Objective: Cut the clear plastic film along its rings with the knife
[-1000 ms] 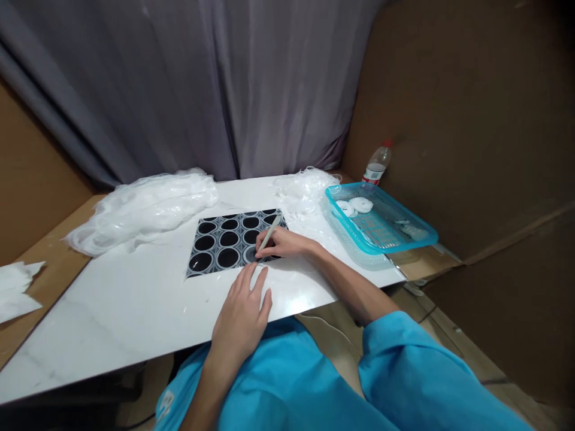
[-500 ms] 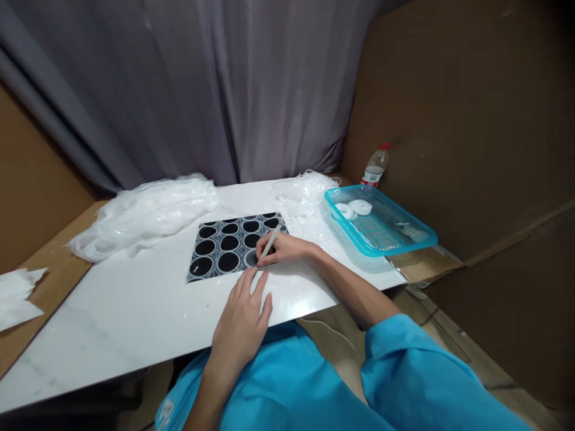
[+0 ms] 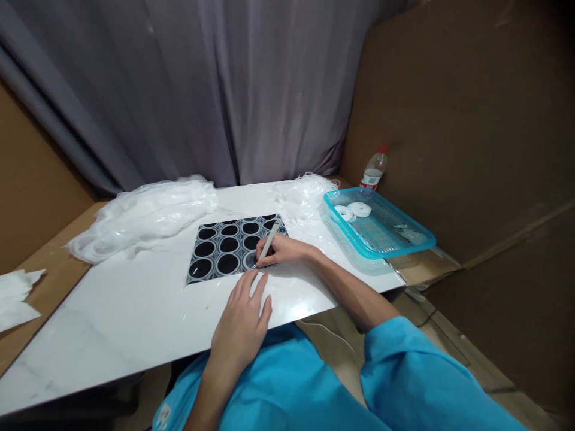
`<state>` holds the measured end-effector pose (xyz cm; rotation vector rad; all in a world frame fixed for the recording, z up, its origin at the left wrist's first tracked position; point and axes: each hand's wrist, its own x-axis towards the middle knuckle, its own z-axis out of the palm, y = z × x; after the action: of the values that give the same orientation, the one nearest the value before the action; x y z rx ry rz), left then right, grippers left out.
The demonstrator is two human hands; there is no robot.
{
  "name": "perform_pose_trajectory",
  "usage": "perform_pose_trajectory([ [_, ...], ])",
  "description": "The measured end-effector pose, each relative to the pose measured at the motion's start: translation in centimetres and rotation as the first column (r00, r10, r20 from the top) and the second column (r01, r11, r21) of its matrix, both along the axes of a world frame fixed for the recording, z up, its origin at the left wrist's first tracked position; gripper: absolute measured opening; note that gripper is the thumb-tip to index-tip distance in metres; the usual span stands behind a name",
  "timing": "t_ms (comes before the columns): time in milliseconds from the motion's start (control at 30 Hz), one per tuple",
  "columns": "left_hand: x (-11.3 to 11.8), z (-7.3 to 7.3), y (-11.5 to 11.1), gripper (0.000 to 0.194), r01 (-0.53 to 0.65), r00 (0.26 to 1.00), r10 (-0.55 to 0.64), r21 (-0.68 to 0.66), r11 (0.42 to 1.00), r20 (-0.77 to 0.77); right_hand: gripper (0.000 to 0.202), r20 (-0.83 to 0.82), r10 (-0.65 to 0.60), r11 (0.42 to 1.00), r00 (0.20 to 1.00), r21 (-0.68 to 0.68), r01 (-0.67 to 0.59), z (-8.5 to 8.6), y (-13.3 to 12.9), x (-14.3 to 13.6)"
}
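A dark patterned sheet with rows of black circles inside pale rings lies on the white marbled tabletop. My right hand is closed around a slim, pale pen-shaped tool with a thin tip. It leans up and to the right, its point down near a greyer circle in the sheet's front row. Flat with fingers stretched out, my left hand rests at the sheet's near edge, fingertips close beside the tool's point. My right hand and forearm cover the sheet's right front corner.
Heaps of translucent white film lie behind on the left and right. A blue plastic basket holds white round pieces; behind it stands a bottle with a red cap. White sheets lie far left. Cardboard walls flank the table.
The tool's top end has tipped slightly left and its point has shifted a little left. Both hands stay in nearly the same place; the whole view has shifted slightly.
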<state>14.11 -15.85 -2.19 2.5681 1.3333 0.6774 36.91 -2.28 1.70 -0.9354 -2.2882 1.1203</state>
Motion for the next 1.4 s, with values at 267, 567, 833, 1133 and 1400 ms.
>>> perform_pose_trajectory([
  [267,0.02,0.17,0.01,0.05,0.004,1.0,-0.004,-0.007,1.0,-0.031,0.018,-0.034,0.011,1.0,0.999,-0.005,-0.012,-0.13,-0.05,0.0],
  [567,0.02,0.2,0.02,0.049,0.011,1.0,-0.011,0.002,1.0,-0.022,0.021,-0.022,0.028,1.0,0.999,0.007,-0.028,-0.2,-0.04,0.11],
  [833,0.06,0.15,-0.06,0.049,-0.001,1.0,0.001,0.011,1.0,-0.023,0.022,-0.018,0.0,1.0,1.0,0.003,0.0,-0.59,-0.03,-0.12],
  [1133,0.08,0.09,-0.07,0.049,-0.002,0.999,0.003,0.017,1.0,-0.044,0.017,0.015,-0.002,1.0,1.0,0.009,0.002,-0.31,-0.14,-0.21],
  [1400,0.13,0.25,-0.15,0.05,-0.01,1.0,0.01,0.014,1.0,-0.023,0.01,0.047,0.025,0.998,0.999,0.051,-0.027,0.33,-0.74,-0.59],
])
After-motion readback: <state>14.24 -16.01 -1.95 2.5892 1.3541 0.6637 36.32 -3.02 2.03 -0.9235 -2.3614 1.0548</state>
